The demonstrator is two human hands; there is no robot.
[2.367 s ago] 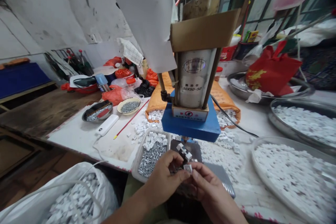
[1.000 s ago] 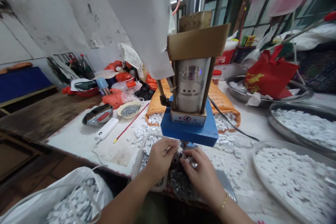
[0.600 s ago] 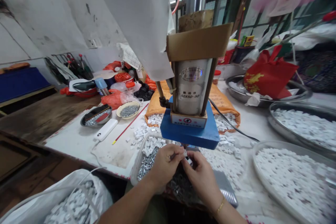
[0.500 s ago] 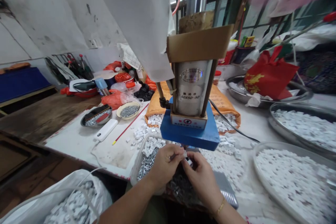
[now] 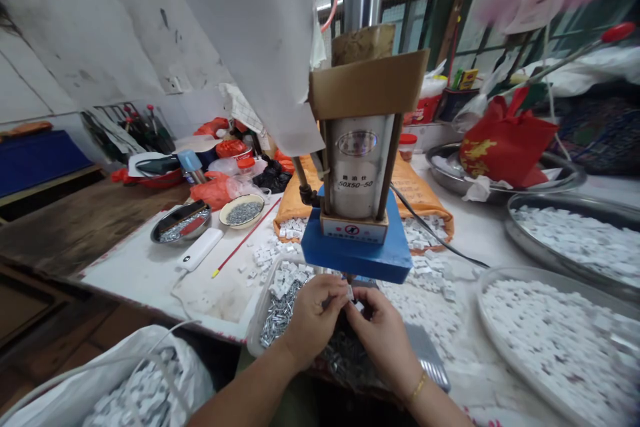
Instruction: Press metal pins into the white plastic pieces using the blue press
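My left hand [image 5: 317,313] and my right hand [image 5: 377,320] meet just under the front of a blue-based pneumatic press [image 5: 357,247]. Between their fingertips is a small white plastic piece [image 5: 349,292], which both hands pinch. Its exact shape is mostly hidden by the fingers. Beside my left hand stands a clear plastic tub [image 5: 254,330] with metal pins [image 5: 277,317] and white pieces [image 5: 290,279] in it. Dark shadow covers a heap of metal pins [image 5: 345,353] below the hands. A grey ridged metal part [image 5: 425,350] lies by my right wrist.
Right of the press, a round tray [image 5: 484,307] and a steel basin [image 5: 515,230] hold white pieces. At left are a bowl of pins [image 5: 243,225], a white power bank [image 5: 203,248] and a red stick [image 5: 245,240]. A white sack [image 5: 200,360] stands at lower left.
The view has shifted slightly, so the press and table appear a little further left. Both hands stay together at the small white piece, with hardly any finger movement.
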